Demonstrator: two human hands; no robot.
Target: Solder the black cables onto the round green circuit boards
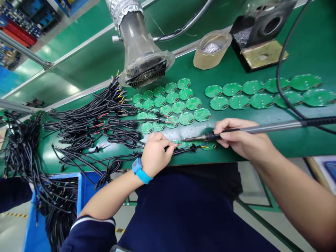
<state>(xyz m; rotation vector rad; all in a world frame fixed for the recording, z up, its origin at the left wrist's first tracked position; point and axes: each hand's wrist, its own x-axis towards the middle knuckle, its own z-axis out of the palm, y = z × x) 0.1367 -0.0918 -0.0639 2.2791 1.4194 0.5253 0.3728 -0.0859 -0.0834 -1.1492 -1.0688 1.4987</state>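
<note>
Head view, looking down at my green bench (pixel 301 140). My right hand (pixel 241 140) is curled tight around the soldering iron (pixel 262 128), pen-style, its tip aimed toward nine o'clock and landing on the round board (pixel 193 144) at the bench edge. My left hand (pixel 156 154) is pinched shut on a black cable (pixel 183 150), fingertips holding its stripped coloured leads against that same board, just beside the iron's tip. Whether the tip is actually touching the pad I cannot tell, it is too small to see.

At twelve o'clock from my hands sits a cluster of bare round boards (pixel 173 103), no wires on them as far as I can see. At two o'clock, two neat rows of further boards (pixel 262 94) lie well apart from the cluster. At nine to ten o'clock, a big tangle of loose cables (pixel 105 119) waits, more spilling into the blue bin (pixel 84 189) at seven o'clock. The fume extractor (pixel 144 59) hangs above the cluster.

My judgement: one board in hand, dozens of boards and cables unjoined, so this looks early in the batch
</note>
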